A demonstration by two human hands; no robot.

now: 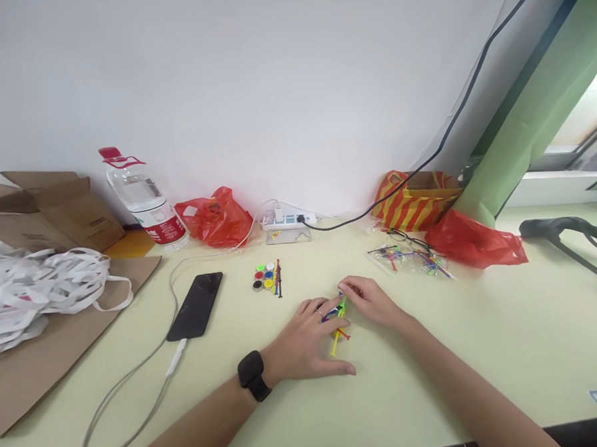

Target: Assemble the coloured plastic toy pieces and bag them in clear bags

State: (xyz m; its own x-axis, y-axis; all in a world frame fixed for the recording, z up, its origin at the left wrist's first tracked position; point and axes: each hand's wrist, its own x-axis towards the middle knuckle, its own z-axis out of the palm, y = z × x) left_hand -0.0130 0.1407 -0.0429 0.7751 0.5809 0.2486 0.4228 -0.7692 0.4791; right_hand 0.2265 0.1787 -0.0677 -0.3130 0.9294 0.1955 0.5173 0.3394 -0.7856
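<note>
Head view: how many hands, and what are the fingers doing?

Two. The left hand point(305, 343), with one black watch point(252, 376) on its wrist, lies to the right of the phone point(195, 305), fingers bent down over a small bundle of coloured sticks point(338, 323). The right hand point(370, 303) is farther from the phone and pinches the bundle's far end with its fingertips.

Where is the bundle itself?

On the pale table point(485, 347), right of the phone, between the two hands. Yellow, green, blue and red show; the number of sticks I cannot tell.

Anything else nearby, counted?

About six little discs point(264, 278) just right of the phone's far end, with a few loose sticks point(278, 278) touching them. One clear packet of sticks point(413, 259) lies well right of the phone. Beyond the phone are one water bottle point(144, 201) and one power strip point(288, 219). There are two red plastic bags: one point(215, 220) beyond the phone, one point(472, 242) far to its right.
</note>
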